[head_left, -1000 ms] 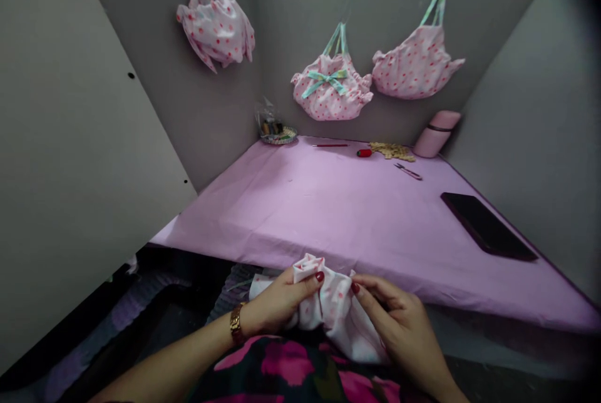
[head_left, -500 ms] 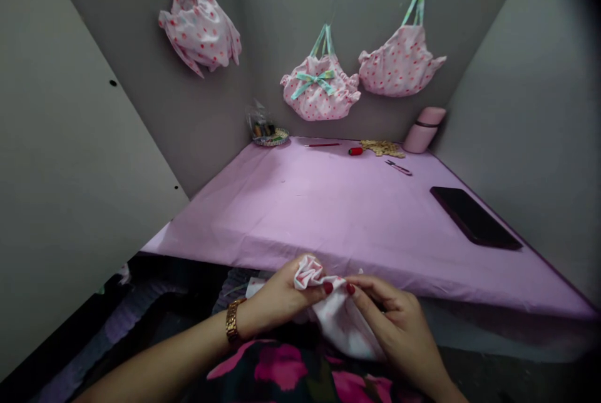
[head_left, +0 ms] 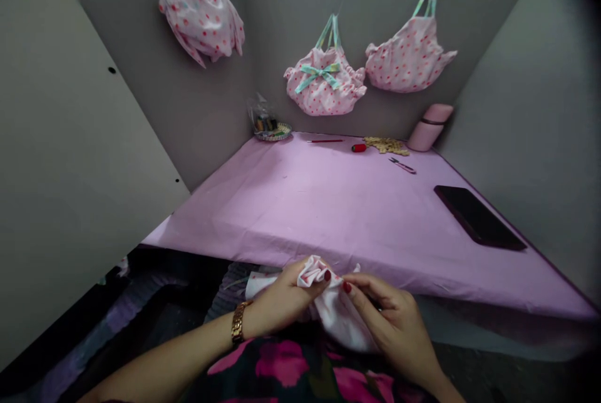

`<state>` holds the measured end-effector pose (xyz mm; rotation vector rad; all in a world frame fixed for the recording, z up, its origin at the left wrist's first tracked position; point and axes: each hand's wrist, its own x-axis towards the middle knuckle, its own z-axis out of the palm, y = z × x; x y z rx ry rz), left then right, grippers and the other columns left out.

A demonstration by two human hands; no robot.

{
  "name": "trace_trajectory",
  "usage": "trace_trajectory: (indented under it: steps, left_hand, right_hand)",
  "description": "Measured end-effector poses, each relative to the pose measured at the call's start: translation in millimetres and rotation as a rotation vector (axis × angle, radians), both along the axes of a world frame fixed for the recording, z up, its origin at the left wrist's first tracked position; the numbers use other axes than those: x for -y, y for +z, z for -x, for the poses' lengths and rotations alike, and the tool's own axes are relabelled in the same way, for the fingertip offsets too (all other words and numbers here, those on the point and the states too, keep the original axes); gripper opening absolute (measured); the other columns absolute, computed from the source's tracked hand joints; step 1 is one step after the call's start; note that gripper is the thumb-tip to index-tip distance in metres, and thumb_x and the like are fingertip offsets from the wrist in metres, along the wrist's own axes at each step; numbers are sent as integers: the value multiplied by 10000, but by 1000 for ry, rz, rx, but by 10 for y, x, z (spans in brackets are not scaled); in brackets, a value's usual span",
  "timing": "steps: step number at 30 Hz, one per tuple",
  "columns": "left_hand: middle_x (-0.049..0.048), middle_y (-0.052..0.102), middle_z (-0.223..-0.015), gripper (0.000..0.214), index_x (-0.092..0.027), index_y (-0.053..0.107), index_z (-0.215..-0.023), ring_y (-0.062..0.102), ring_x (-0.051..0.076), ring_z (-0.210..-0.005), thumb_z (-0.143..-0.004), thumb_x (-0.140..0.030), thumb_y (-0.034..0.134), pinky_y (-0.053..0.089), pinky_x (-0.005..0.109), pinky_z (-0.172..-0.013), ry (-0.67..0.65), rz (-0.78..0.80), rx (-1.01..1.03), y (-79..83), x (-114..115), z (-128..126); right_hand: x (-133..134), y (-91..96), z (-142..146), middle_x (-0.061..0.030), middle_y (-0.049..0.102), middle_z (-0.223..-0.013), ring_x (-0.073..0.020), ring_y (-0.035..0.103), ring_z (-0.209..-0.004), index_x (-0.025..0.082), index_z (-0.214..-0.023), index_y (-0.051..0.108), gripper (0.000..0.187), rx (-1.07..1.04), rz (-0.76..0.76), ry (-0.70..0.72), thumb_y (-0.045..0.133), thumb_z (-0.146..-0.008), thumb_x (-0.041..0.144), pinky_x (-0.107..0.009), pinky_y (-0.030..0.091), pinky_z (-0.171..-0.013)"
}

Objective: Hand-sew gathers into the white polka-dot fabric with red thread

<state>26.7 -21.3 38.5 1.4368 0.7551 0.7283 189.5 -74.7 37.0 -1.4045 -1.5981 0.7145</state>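
Note:
Gathered white fabric with pinkish-red dots (head_left: 340,318) hangs between my two hands, just off the front edge of the table. My left hand (head_left: 286,300), with a gold watch at the wrist, is closed around its bunched upper part, thumb pressed on the folds. On the other side, my right hand (head_left: 387,309) pinches the fabric's edge between thumb and index finger. Whether a needle is in that pinch is too small to make out. More of the fabric shows to the left, behind my left wrist.
On the pink-covered table (head_left: 282,203) lie a dark phone (head_left: 479,216), thread snips (head_left: 402,166), a red thread spool (head_left: 359,148), a red pencil (head_left: 325,141) and a beige pile (head_left: 385,145). A pink bottle (head_left: 431,127) and a small basket (head_left: 273,132) stand behind. Dotted bags (head_left: 325,84) hang above.
My left thumb has moved up and right over the gathered folds. The right hand keeps its pinch and has come slightly closer to the left. The camera's view has shifted a little.

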Motion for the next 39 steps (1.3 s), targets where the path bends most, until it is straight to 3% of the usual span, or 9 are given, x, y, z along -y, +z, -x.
trace_trajectory:
  steps: [5,10,24,39]
  left_hand:
    - [-32,465,-644,239,-157,524,-738,398,89,-582,-724,-380,609,323,207,-543,14,-9,-61,-17,14,-15]
    - [-14,512,-656,229,-152,549,-718,439,99,-604,-739,-376,591,356,219,-572,69,-22,-81,-7,11,-11]
    - [-13,531,-687,219,-152,565,-741,460,100,-636,-760,-370,565,372,209,-584,68,25,-63,-18,-1,10]
    - [-25,527,-685,180,-157,574,-744,457,91,-632,-722,-329,625,348,208,-602,32,254,98,-76,6,26]
  right_hand:
    - [10,-17,-17,-47,694,-869,-182,640,-764,194,-918,664,218,16,21,54,482,-838,281,-248,496,-674]
    - [9,-7,-19,-41,693,-878,-170,638,-762,198,-957,660,225,27,37,80,475,-845,259,-240,494,-671]
    - [-7,-14,-52,-37,697,-891,-176,644,-783,210,-975,665,234,57,35,105,483,-837,259,-249,497,-689]
    - [-21,-53,-79,-49,697,-896,-180,640,-788,224,-965,678,228,-90,180,162,513,-830,301,-265,499,-696]
